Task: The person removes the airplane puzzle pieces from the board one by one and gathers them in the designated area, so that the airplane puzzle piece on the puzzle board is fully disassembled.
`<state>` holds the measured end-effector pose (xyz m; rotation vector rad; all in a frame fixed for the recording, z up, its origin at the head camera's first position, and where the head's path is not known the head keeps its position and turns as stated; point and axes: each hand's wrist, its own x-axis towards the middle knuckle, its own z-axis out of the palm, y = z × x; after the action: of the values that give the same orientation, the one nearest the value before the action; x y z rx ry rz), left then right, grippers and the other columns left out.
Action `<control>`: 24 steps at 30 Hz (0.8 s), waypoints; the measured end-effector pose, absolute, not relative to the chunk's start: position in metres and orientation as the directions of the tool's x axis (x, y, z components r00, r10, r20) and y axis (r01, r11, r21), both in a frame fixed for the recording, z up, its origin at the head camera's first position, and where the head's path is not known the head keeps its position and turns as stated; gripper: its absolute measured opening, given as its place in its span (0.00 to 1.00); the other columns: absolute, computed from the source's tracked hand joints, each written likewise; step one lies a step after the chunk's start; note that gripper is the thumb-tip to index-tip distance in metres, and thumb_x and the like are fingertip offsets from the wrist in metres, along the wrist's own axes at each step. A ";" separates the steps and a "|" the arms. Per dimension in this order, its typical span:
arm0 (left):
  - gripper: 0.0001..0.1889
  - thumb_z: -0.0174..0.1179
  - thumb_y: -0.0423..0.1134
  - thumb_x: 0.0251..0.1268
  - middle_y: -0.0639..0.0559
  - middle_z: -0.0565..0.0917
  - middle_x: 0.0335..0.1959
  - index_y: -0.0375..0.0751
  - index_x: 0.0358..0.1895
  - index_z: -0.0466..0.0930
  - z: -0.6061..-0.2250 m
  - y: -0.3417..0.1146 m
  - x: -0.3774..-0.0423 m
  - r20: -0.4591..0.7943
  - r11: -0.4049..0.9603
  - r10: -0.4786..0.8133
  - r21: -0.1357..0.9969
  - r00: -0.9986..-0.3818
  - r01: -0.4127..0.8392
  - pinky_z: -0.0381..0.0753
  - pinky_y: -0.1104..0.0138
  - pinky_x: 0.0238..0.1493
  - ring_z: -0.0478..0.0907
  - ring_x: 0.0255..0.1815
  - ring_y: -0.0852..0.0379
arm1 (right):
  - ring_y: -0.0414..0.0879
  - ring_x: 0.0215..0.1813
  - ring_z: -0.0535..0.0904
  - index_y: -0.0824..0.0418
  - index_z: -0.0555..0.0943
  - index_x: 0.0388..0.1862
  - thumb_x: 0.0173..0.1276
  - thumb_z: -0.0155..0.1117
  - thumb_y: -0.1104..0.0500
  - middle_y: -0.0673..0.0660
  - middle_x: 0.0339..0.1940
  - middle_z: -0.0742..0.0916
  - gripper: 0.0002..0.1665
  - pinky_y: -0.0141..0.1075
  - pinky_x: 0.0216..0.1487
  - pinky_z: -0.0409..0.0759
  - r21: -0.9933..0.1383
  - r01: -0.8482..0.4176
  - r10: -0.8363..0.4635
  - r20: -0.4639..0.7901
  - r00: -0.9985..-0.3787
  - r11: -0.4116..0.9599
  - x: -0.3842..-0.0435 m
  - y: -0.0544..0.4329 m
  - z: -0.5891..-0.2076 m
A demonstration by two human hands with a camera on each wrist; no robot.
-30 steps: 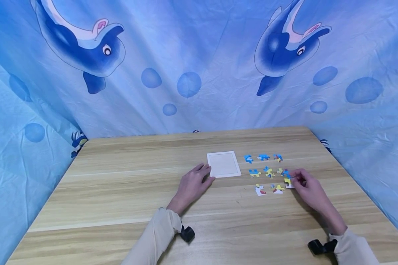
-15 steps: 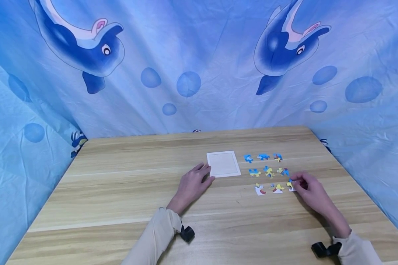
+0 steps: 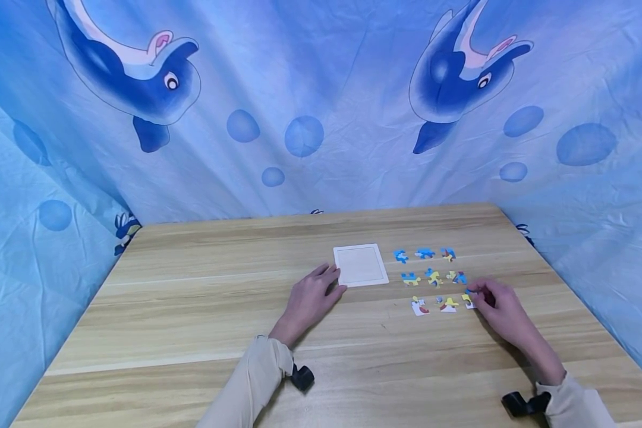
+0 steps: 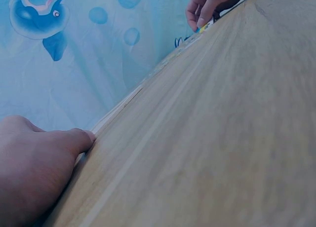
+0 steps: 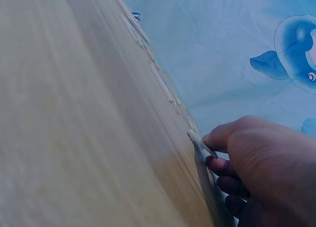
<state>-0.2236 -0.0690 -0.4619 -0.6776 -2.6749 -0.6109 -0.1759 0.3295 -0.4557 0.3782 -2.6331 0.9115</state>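
Note:
In the head view, my right hand pinches a jigsaw piece at the right end of the nearest row. The right wrist view has this jigsaw piece low against the table, slightly tilted between thumb and fingers; the fingers hide part of it. My left hand lies with relaxed fingers on the table, fingertips right at the left edge of a white square puzzle tray. From the left wrist, the thumb of the left hand shows beside the tray's edge.
Several blue, yellow, red and white jigsaw pieces lie in three loose rows right of the tray. The wooden table ends at a blue dolphin-print curtain behind and at the sides. Each wrist wears a black camera.
My right hand has shifted slightly right and toward the near side, bringing the pinched piece to the end of the nearest row. During the last half second it barely moves. The left hand stays put.

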 end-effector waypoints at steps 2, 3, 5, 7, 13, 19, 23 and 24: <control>0.23 0.56 0.54 0.68 0.51 0.79 0.60 0.45 0.59 0.80 -0.462 -0.069 -0.224 0.394 0.796 0.376 0.326 -0.839 0.510 0.79 0.53 0.53 0.73 0.64 0.52 | 0.37 0.29 0.69 0.67 0.80 0.39 0.62 0.60 0.75 0.53 0.28 0.79 0.08 0.29 0.26 0.68 -0.548 -0.351 -0.139 0.390 -0.910 0.759 -0.176 0.330 -0.456; 0.23 0.56 0.54 0.68 0.52 0.79 0.60 0.45 0.59 0.80 -0.462 -0.069 -0.224 0.393 0.796 0.377 0.327 -0.839 0.510 0.79 0.53 0.53 0.73 0.64 0.52 | 0.37 0.28 0.69 0.67 0.80 0.39 0.62 0.60 0.75 0.53 0.27 0.79 0.08 0.29 0.26 0.68 -0.548 -0.352 -0.140 0.391 -0.910 0.759 -0.176 0.330 -0.456; 0.23 0.56 0.54 0.68 0.52 0.79 0.60 0.45 0.59 0.80 -0.462 -0.069 -0.224 0.393 0.795 0.376 0.328 -0.839 0.510 0.79 0.53 0.53 0.73 0.64 0.52 | 0.37 0.28 0.69 0.67 0.80 0.39 0.62 0.60 0.75 0.53 0.27 0.79 0.08 0.29 0.26 0.68 -0.548 -0.356 -0.141 0.394 -0.908 0.757 -0.176 0.329 -0.456; 0.23 0.56 0.54 0.68 0.52 0.79 0.60 0.45 0.59 0.80 -0.462 -0.069 -0.224 0.396 0.794 0.376 0.329 -0.838 0.512 0.78 0.53 0.54 0.73 0.64 0.52 | 0.37 0.28 0.69 0.66 0.80 0.38 0.62 0.61 0.75 0.52 0.27 0.78 0.08 0.29 0.26 0.68 -0.542 -0.361 -0.146 0.399 -0.905 0.759 -0.176 0.329 -0.456; 0.23 0.56 0.54 0.68 0.51 0.80 0.59 0.45 0.58 0.80 -0.462 -0.069 -0.225 0.401 0.792 0.375 0.330 -0.836 0.514 0.79 0.53 0.53 0.73 0.64 0.52 | 0.37 0.28 0.69 0.65 0.81 0.39 0.63 0.62 0.72 0.51 0.26 0.77 0.07 0.29 0.26 0.68 -0.514 -0.362 -0.155 0.402 -0.903 0.778 -0.176 0.330 -0.457; 0.23 0.56 0.54 0.68 0.51 0.79 0.60 0.45 0.59 0.80 -0.463 -0.069 -0.225 0.399 0.794 0.375 0.328 -0.837 0.512 0.78 0.53 0.54 0.73 0.64 0.52 | 0.37 0.28 0.68 0.64 0.81 0.39 0.63 0.63 0.72 0.50 0.25 0.77 0.07 0.30 0.27 0.66 -0.491 -0.377 -0.167 0.417 -0.893 0.786 -0.177 0.330 -0.459; 0.23 0.56 0.54 0.68 0.51 0.79 0.60 0.45 0.59 0.80 -0.463 -0.069 -0.225 0.396 0.793 0.375 0.331 -0.838 0.511 0.79 0.53 0.53 0.73 0.64 0.52 | 0.37 0.29 0.67 0.63 0.82 0.39 0.64 0.63 0.71 0.48 0.25 0.77 0.07 0.30 0.28 0.65 -0.475 -0.393 -0.180 0.433 -0.883 0.787 -0.177 0.331 -0.460; 0.23 0.56 0.54 0.68 0.51 0.79 0.60 0.46 0.59 0.80 -0.463 -0.069 -0.225 0.396 0.793 0.375 0.330 -0.838 0.511 0.79 0.53 0.53 0.73 0.64 0.52 | 0.37 0.29 0.67 0.63 0.82 0.39 0.64 0.63 0.71 0.48 0.25 0.77 0.07 0.30 0.28 0.65 -0.473 -0.397 -0.183 0.435 -0.881 0.786 -0.177 0.331 -0.460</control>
<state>-0.2247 -0.0694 -0.4630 -0.6791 -2.6720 -0.6207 -0.1771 0.3315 -0.4602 0.4412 -2.6088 0.8081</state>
